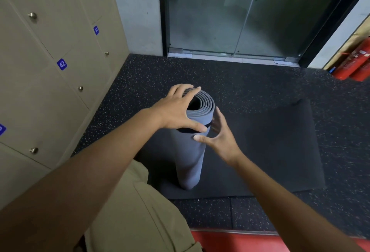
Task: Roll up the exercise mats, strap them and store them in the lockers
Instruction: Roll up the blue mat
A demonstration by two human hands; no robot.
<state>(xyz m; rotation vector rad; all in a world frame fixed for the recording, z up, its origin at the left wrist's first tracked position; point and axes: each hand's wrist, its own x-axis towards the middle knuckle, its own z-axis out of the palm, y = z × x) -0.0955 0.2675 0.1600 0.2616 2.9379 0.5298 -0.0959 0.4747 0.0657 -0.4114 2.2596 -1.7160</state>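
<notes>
Left grip (176, 109) curls over the top rim of a grey rolled mat (190, 151) standing upright at frame centre, right grip (220, 135) open beside its black strap (187, 130); the mat looks soft, light, springy, best clasped around the strapped middle.

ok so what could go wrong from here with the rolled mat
1. The grey rolled mat stands on end on the black floor mat, steadied near its top by the left hand; it could tip if that hand lets go.
2. Only one black strap shows, near the top, so the lower part may loosen.
3. The right hand is open beside the strap without a grip, and the lockers in view are all closed.
</notes>
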